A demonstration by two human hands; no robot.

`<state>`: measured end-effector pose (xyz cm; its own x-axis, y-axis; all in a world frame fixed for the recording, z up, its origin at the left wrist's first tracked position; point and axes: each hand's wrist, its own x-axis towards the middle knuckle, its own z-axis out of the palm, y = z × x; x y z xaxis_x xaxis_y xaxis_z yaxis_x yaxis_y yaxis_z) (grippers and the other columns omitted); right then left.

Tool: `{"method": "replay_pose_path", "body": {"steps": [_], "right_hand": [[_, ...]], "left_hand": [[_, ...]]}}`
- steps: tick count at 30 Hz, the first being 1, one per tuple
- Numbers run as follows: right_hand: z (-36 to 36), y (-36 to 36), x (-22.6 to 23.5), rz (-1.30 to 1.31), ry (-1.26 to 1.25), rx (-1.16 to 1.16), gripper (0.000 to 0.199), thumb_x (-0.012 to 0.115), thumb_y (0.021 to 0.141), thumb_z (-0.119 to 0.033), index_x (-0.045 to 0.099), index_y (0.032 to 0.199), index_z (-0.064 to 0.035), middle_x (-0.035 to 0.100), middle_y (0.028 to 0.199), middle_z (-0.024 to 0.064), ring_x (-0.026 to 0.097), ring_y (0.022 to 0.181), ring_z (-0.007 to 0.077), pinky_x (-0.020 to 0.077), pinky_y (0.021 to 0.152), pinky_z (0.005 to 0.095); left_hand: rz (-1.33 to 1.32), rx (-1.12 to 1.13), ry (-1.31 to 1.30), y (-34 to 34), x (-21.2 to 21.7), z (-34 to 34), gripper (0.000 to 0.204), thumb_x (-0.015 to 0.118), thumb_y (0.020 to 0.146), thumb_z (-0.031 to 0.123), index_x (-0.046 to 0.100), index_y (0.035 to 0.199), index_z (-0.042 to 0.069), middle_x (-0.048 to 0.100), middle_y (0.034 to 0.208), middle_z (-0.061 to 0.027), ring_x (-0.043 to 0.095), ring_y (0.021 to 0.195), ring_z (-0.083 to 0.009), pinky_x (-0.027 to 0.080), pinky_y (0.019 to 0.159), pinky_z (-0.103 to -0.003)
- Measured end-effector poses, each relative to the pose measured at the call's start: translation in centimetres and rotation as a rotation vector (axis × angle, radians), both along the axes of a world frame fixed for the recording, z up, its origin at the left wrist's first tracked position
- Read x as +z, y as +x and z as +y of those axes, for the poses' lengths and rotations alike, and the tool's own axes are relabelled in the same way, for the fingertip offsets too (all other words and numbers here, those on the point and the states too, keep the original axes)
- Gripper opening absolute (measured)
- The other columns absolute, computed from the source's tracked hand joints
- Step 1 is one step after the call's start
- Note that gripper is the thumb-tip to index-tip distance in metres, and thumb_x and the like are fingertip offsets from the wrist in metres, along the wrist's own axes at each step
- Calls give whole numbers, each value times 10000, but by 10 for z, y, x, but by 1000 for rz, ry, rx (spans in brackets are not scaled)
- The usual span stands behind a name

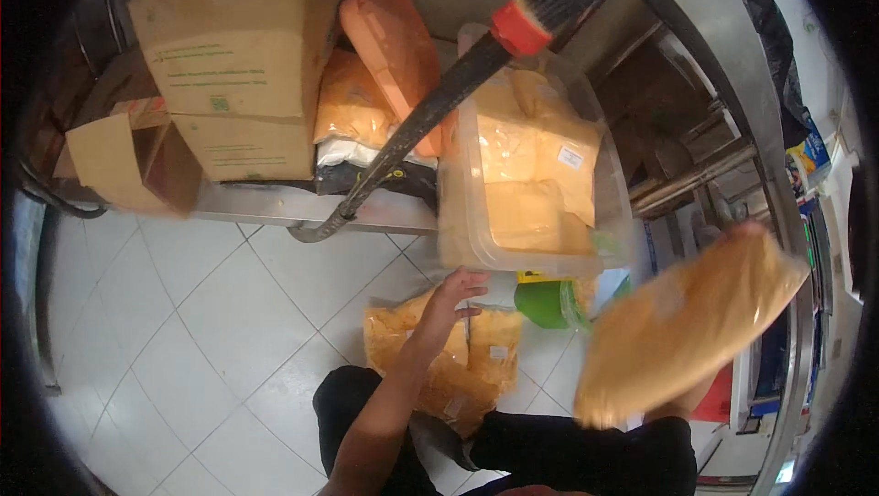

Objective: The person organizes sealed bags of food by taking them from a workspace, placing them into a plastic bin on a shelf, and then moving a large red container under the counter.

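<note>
My left hand [461, 291] reaches to the front edge of a clear plastic bin [462, 238], its fingers apart and nothing in them. Inside the bin lie several clear bags of orange-yellow contents [522, 212], some with white labels. On the right, my right hand [743, 231] holds up a large plastic bag of the same orange-yellow stuff [687, 317], smeared by motion. That bag hides most of the hand and part of the forearm. Below my left hand, more filled bags [494, 349] rest on the floor between my legs.
A metal shelf [385, 214] carries cardboard boxes [233, 65], an orange plastic lid [394, 47] and another filled bag [352, 107]. A dark wrapped bar [412, 125] crosses diagonally in front. Green packaging [545, 304] lies beneath the bin; a metal post [778, 194] stands at right.
</note>
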<state>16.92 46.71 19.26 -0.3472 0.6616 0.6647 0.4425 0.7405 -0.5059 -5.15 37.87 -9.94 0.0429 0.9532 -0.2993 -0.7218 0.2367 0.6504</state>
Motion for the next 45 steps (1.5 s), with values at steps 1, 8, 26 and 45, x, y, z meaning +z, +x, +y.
{"method": "replay_pose_path", "body": {"steps": [1,8,26,45], "right_hand": [[-17,-5,-6,-30,-101,49,148,649,843,-118,724,883,3,718,841,97,686,779,170,537,719,290],[-66,15,-64,-490,-660,539,216,618,728,-35,730,912,-24,737,875,108,735,800,240,577,729,346],[231,-169,-181,-735,62,42,689,584,866,-629,652,1043,34,680,1021,248,658,1007,354,503,847,422],[5,19,1,-85,323,-109,326,704,915,-332,707,851,-12,693,783,26,620,713,98,499,620,264]], "left_hand": [[-27,-2,-22,-1,-1,1,491,367,1016,489,581,1213,93,601,1289,-83,533,1175,-227,421,969,-407],[154,80,-102,-23,-2,-6,455,416,997,468,596,1169,87,640,1229,-86,564,1135,-221,413,971,-388],[271,1,-15,-2,1,-7,432,418,994,435,582,1175,79,658,1175,-84,586,1051,-191,446,905,-343],[256,76,-88,-12,1,-6,377,437,982,385,611,1097,71,675,1124,-78,602,1010,-180,461,883,-340]]}}
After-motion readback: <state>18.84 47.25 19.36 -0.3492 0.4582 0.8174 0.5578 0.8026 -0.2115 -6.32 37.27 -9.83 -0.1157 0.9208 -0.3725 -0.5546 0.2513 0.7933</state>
